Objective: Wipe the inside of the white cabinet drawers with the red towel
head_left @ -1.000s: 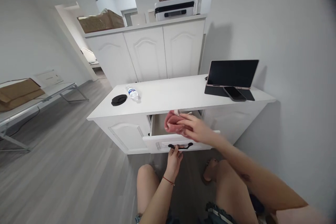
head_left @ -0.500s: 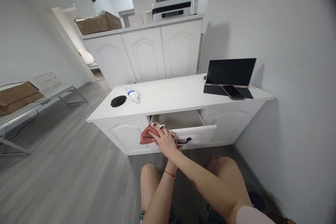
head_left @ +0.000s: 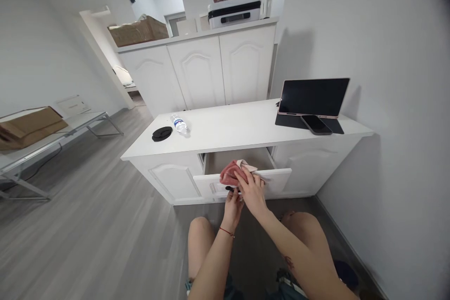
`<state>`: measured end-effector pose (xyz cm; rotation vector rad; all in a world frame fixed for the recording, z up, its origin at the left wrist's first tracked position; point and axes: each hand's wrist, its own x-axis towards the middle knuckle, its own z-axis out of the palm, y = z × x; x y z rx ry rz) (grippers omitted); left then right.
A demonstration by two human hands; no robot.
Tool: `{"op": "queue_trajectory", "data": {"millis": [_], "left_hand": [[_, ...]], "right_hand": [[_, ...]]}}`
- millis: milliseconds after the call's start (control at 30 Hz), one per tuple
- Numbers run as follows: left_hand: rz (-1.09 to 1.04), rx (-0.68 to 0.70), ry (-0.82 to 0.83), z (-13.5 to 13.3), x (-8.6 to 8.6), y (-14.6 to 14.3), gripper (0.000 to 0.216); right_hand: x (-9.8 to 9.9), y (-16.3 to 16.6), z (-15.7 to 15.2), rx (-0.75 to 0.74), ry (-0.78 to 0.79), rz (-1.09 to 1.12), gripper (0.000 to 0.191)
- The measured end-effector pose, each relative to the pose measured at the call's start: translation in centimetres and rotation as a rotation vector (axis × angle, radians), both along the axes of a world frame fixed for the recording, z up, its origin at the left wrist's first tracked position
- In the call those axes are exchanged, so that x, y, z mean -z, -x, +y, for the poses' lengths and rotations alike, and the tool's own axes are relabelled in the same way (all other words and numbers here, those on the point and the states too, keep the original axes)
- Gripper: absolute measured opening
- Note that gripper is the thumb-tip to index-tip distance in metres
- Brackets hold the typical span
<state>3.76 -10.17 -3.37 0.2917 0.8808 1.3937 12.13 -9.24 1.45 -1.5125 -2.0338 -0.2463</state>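
Observation:
A low white cabinet point(head_left: 225, 131) stands in front of me with its middle drawer point(head_left: 277, 177) pulled open. My right hand point(head_left: 252, 190) presses a bunched red cloth point(head_left: 230, 172) against the top edge of the drawer front, fingers closed over it. Just below, my left hand point(head_left: 232, 205) grips the black drawer handle point(head_left: 230, 189); a red string sits on that wrist. My bare knees show beneath both arms.
On the cabinet top lie a water bottle point(head_left: 179, 124), a black round lid point(head_left: 162, 133), a propped tablet point(head_left: 312, 97) and a phone point(head_left: 315, 124). Taller white cupboards point(head_left: 198, 72) stand behind, with a cardboard box point(head_left: 138, 31). A folding table point(head_left: 52, 131) is at left, a wall at right.
My right hand swept the red cloth from inside the drawer to the left end of the drawer front, then back to its middle. The left hand stayed on the handle.

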Motion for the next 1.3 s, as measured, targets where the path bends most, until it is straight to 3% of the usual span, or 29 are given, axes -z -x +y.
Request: {"op": "queue_trajectory", "data": {"millis": [133, 367, 567, 667, 967, 1167, 1300], "left_hand": [[0.019, 0.031, -0.004, -0.4, 1.1, 1.2, 0.044], [0.048, 0.009, 0.019, -0.1, 0.8, 0.8, 0.044], [0.019, -0.008, 0.021, -0.2, 0.8, 0.9, 0.048], [0.033, 0.005, 0.004, -0.2, 0.9, 0.9, 0.046], [0.015, 0.003, -0.005, -0.1, 1.5, 0.9, 0.044], [0.033, -0.040, 0.070, -0.2, 1.0, 0.4, 0.046], [0.033, -0.079, 0.091, -0.3, 0.4, -0.1, 0.047]], "right_hand": [[0.3, -3.5, -0.4, 0.100, -0.009, -0.023, 0.048], [2.4, -8.4, -0.6, 0.234, -0.037, 0.075, 0.046], [5.0, -10.2, -0.3, 0.275, -0.201, 0.252, 0.039], [6.4, -10.0, 0.0, 0.271, -0.235, 0.400, 0.034], [11.7, -7.6, -0.6, 0.427, -0.048, 0.714, 0.035], [11.8, -5.5, -0.8, 0.440, 0.211, 0.873, 0.021], [11.7, -3.3, -0.8, 0.501, 0.329, 0.890, 0.024]]}}
